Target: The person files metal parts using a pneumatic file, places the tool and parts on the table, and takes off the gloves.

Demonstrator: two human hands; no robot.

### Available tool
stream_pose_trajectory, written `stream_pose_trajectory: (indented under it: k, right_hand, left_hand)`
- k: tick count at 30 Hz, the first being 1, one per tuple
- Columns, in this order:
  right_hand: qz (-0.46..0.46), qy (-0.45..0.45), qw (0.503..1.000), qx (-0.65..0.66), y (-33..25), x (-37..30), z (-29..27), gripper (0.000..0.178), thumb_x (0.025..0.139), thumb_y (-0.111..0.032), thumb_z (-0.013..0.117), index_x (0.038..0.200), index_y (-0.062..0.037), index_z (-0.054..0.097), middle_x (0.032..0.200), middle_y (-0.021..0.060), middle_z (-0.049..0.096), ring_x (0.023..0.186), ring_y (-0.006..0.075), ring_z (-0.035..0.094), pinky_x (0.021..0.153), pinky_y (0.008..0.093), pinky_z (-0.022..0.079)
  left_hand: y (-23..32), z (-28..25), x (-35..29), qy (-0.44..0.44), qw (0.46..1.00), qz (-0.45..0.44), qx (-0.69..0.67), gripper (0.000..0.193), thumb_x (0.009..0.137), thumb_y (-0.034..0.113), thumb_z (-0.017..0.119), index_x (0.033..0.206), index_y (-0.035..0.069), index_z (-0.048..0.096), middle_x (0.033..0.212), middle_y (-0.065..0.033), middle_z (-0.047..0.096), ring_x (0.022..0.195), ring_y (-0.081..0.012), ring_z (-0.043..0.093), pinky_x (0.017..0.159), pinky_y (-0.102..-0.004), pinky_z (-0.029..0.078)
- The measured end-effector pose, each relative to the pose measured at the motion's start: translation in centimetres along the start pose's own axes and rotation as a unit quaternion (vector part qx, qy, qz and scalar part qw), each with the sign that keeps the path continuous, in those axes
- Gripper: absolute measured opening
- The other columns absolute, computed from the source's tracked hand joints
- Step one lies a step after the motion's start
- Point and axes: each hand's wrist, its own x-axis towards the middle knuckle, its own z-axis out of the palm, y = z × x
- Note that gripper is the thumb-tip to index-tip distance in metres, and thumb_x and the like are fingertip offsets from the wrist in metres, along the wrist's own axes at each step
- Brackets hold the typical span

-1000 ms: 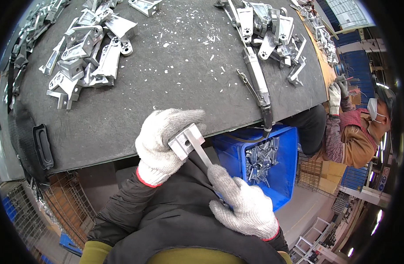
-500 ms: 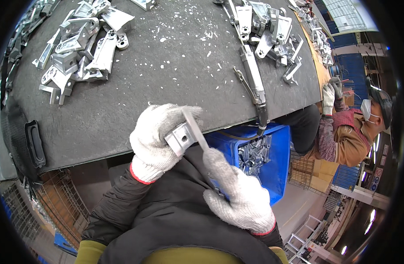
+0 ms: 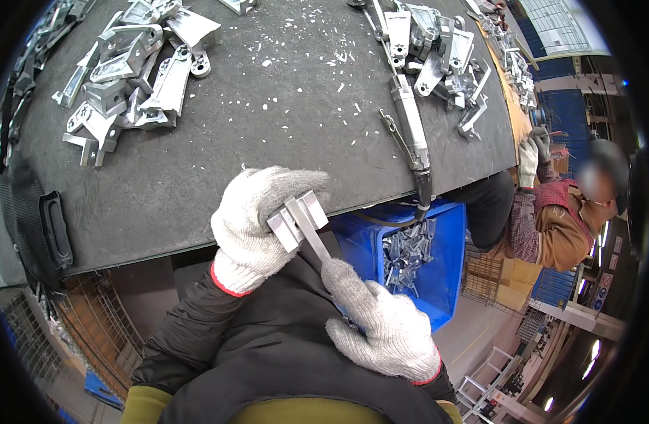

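My left hand [image 3: 250,219], in a white knit glove with a red cuff edge, is closed around a small silver metal part [image 3: 311,209] just off the table's near edge. The part has a step or channel in its upper face. A flat file [image 3: 307,227] lies across that face, its far end over the metal. My right hand [image 3: 384,321], gloved the same way, grips the file's near end, with the index finger stretched along it. The grip end is hidden inside that glove.
A dark table [image 3: 232,134] bears a heap of silver castings [image 3: 133,78] at left and another heap [image 3: 441,53] at right. An air tool [image 3: 411,120] lies by the right heap. Metal parts fill a blue bin [image 3: 448,268] below. A co-worker [image 3: 557,205] is at far right.
The silver part has been turned in my left hand, so its holed face no longer shows. The file's tip has shifted nearer and now crosses the part's upper face.
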Motion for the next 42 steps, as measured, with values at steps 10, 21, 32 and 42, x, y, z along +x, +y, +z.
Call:
stream_pose_trajectory:
  k: [10,21,32,42]
  right_hand:
    - [-0.008,-0.006,1.000,0.018,0.0,0.2,0.0,0.068,0.085,-0.021,0.077,0.149,-0.0134,0.053,0.096,0.0176,0.070,0.078,0.0370,0.072,0.069,0.0420,0.058]
    - [-0.014,-0.013,1.000,0.012,-0.2,0.2,0.0,0.066,0.086,-0.021,0.075,0.148,-0.0152,0.054,0.090,0.0191,0.067,0.073,0.0372,0.071,0.064,0.0429,0.057]
    - [0.005,-0.013,1.000,-0.019,-0.8,0.3,-0.4,0.064,0.086,-0.025,0.074,0.147,-0.0210,0.056,0.090,0.0190,0.067,0.068,0.0376,0.070,0.062,0.0455,0.058]
    - [-0.009,0.016,0.994,-0.107,-0.9,0.3,-0.3,0.063,0.085,-0.022,0.073,0.146,-0.0284,0.057,0.089,0.0155,0.068,0.062,0.0325,0.069,0.056,0.0443,0.058]
  left_hand:
    - [-0.8,0.0,-0.1,-0.004,0.992,0.085,0.098,0.027,0.078,0.011,0.073,0.105,0.011,0.078,0.092,-0.0054,0.076,0.084,-0.0245,0.072,0.080,-0.0342,0.053]
    - [-0.7,-0.1,-0.5,-0.030,0.999,0.014,0.043,0.029,0.079,0.016,0.070,0.107,0.008,0.077,0.097,-0.0050,0.078,0.086,-0.0232,0.074,0.080,-0.0335,0.055]
    - [-0.6,0.0,-0.5,0.009,0.999,0.033,-0.012,0.030,0.080,0.013,0.068,0.109,0.007,0.077,0.096,-0.0054,0.078,0.088,-0.0229,0.075,0.082,-0.0322,0.056]
    - [-0.3,0.1,-0.4,-0.006,1.000,0.017,-0.010,0.029,0.082,0.012,0.068,0.109,0.004,0.076,0.095,-0.0079,0.078,0.088,-0.0215,0.075,0.081,-0.0319,0.056]
